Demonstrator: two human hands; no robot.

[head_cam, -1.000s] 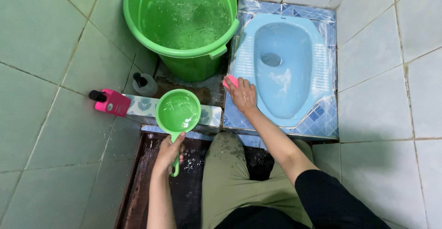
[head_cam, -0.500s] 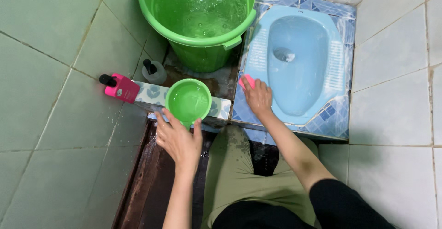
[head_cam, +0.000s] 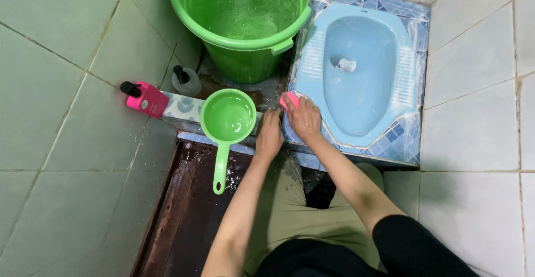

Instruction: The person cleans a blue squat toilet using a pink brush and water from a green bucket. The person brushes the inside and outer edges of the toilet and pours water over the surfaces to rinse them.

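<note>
Left hand (head_cam: 269, 135) has let go of the green plastic long-handled dipper (head_cam: 227, 120), now resting open-palmed; right hand (head_cam: 304, 120) grips the small pink scrubbing sponge (head_cam: 289, 100) at the pale blue ceramic squat pan (head_cam: 362, 71)'s seven o'clock rim.

- Pale green glazed wall tiles (head_cam: 61, 160) are seen at left, whitish ones (head_cam: 479, 132) at right.
- A dark wet floor strip (head_cam: 186, 221) is seen below a patterned blue tiled step (head_cam: 409, 143).
</note>
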